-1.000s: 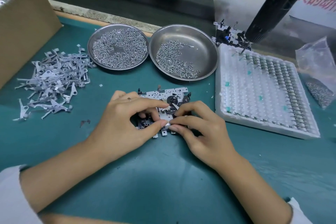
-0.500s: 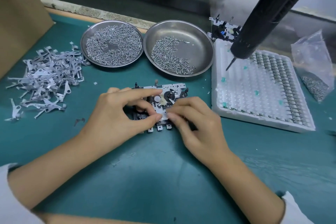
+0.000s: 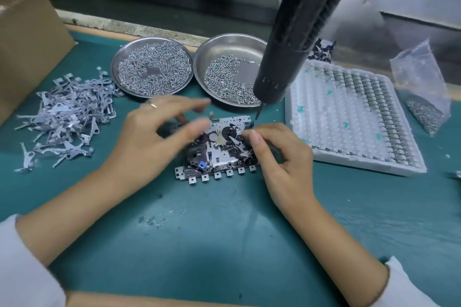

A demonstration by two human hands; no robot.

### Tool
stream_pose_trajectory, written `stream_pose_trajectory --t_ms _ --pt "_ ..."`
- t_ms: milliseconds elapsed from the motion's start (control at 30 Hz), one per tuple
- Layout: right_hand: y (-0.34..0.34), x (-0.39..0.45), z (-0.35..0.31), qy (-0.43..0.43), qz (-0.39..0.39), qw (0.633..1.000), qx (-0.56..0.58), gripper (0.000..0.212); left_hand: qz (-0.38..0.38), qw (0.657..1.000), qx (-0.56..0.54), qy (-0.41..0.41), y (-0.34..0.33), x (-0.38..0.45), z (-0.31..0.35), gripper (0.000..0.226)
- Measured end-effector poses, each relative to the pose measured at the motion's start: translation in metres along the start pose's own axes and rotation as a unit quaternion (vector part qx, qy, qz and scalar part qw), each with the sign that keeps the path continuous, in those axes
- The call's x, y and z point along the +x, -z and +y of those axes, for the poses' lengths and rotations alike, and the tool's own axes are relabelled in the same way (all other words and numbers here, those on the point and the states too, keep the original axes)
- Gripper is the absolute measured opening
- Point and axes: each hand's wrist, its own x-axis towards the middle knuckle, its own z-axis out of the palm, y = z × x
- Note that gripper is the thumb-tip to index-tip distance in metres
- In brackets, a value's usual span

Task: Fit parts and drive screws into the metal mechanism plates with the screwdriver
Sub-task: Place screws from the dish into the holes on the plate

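Metal mechanism plate point(image 3: 219, 152) lies flat on the green mat point(image 3: 224, 232) between both hands; the left hand point(image 3: 154, 139), blurred, hovers at its left edge with fingers spread, holding nothing; the right hand point(image 3: 282, 159) pinches a small part at its right edge; the screwdriver point(image 3: 294, 40) hangs just above.

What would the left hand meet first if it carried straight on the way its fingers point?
Probably the right-hand screw dish. The left hand has blurred fingers pointing right and away, above the mechanism plate's far-left corner. Height is unclear, so it may pass over.
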Motion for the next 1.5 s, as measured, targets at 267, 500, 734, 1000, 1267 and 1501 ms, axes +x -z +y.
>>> stream_pose_trajectory --t_ms 267,500,734,1000,1267,1501 --pt "-0.001 -0.001 -0.002 0.028 -0.009 1.000 -0.008 0.015 -0.058 0.943 0.302 0.130 0.019 0.067 -0.045 0.034" --pt "-0.002 0.001 0.000 0.026 -0.012 1.000 -0.003 0.016 0.022 0.947 0.302 0.108 0.019 0.074 -0.048 0.013" --pt "-0.003 0.002 0.000 0.027 -0.008 1.000 -0.009 0.016 0.067 0.943 0.318 0.074 0.019 0.069 -0.055 0.011" --pt "-0.001 0.001 0.000 0.030 0.000 0.999 -0.020 0.014 0.106 0.967 0.224 0.064 0.016 0.060 -0.039 0.016" --pt "-0.018 0.047 -0.021 0.073 -0.043 0.985 -0.149 0.024 0.123 0.991 -0.043 0.025 -0.035 0.020 0.007 0.020" --pt "-0.023 0.117 -0.006 -0.211 -0.203 0.881 -0.371 0.034 0.177 0.981 -0.070 0.018 -0.037 0.019 -0.008 0.040"
